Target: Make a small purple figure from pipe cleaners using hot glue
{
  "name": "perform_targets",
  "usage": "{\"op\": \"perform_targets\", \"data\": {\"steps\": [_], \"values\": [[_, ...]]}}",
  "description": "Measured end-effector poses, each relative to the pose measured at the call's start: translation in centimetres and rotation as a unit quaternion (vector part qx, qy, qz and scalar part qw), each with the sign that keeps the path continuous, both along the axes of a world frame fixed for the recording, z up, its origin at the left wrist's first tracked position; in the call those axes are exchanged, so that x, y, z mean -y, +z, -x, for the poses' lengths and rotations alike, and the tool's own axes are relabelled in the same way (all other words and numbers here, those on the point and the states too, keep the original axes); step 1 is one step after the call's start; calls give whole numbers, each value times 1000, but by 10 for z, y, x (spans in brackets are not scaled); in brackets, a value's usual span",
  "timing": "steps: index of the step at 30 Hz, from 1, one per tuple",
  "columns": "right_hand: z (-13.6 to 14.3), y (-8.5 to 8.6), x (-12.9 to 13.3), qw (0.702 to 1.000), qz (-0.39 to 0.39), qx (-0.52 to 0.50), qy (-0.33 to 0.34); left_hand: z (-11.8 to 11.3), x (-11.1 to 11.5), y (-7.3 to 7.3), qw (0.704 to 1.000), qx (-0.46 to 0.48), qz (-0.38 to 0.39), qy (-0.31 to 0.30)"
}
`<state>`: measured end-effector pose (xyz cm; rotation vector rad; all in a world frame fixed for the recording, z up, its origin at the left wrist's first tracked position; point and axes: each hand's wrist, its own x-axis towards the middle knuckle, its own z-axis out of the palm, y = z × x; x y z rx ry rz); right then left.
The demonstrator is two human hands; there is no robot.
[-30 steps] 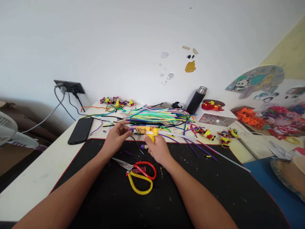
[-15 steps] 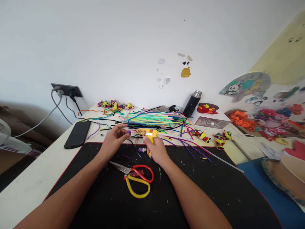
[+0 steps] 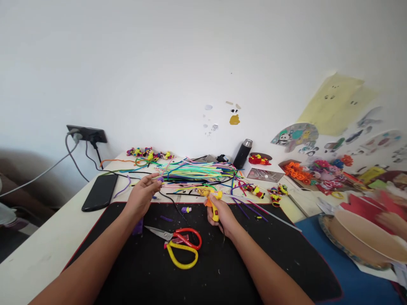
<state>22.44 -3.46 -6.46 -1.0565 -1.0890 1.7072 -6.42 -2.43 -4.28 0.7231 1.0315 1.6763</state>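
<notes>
My right hand is wrapped round the handle of a yellow glue gun, its nozzle pointing left and a long clear glue stick trailing from its back. My left hand pinches a small purple pipe-cleaner piece between thumb and fingertips, apart from the nozzle. Between the hands, a small purple and yellow piece lies on the black mat. Nearer to me are scissors with one red and one yellow handle, their blades pointing left.
Behind the hands lies a heap of coloured pipe cleaners. A black phone rests at the left, and a black flask stands at the back. Small figures line the back edge. At the far right, a blurred hand is near a bowl.
My hands have moved apart: the glue gun has gone right and down, away from the purple piece in my left hand. The camera view has shifted to the right and up.
</notes>
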Motion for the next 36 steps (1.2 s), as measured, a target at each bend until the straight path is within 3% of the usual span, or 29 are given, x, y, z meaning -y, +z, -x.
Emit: {"op": "perform_targets", "data": {"steps": [5, 9, 13, 17, 19, 21, 23, 24, 26, 29, 36], "values": [[-43, 7, 21, 995, 38, 90, 19, -3, 1, -1, 998, 51, 10, -20], [-58, 12, 23, 973, 35, 217, 65, -9, 3, -1, 998, 57, 12, -36], [-65, 17, 16, 924, 10, 374, 86, -11, 6, 0, 997, 65, 18, -46], [-76, 29, 16, 842, -77, 524, 99, -12, 8, 3, 996, 68, 19, -56], [-80, 35, 21, 811, -101, 567, 101, -13, 10, 4, 996, 72, 15, -58], [-80, 39, 30, 799, -150, 578, 69, -14, 11, 6, 995, 78, 11, -61], [-73, 40, 39, 818, -222, 530, 16, -17, 12, 7, 994, 83, 8, -69], [-67, 39, 43, 845, -227, 484, 6, -18, 13, 7, 994, 84, 5, -75], [-50, 36, 47, 903, -184, 388, 9, -22, 14, 5, 993, 84, 2, -86], [-14, 27, 46, 950, -160, 269, -1, -29, 15, 1, 992, 87, 3, -97], [62, 8, 22, 990, -113, 86, -11, -38, 19, -6, 990, 70, -7, -124]]}}
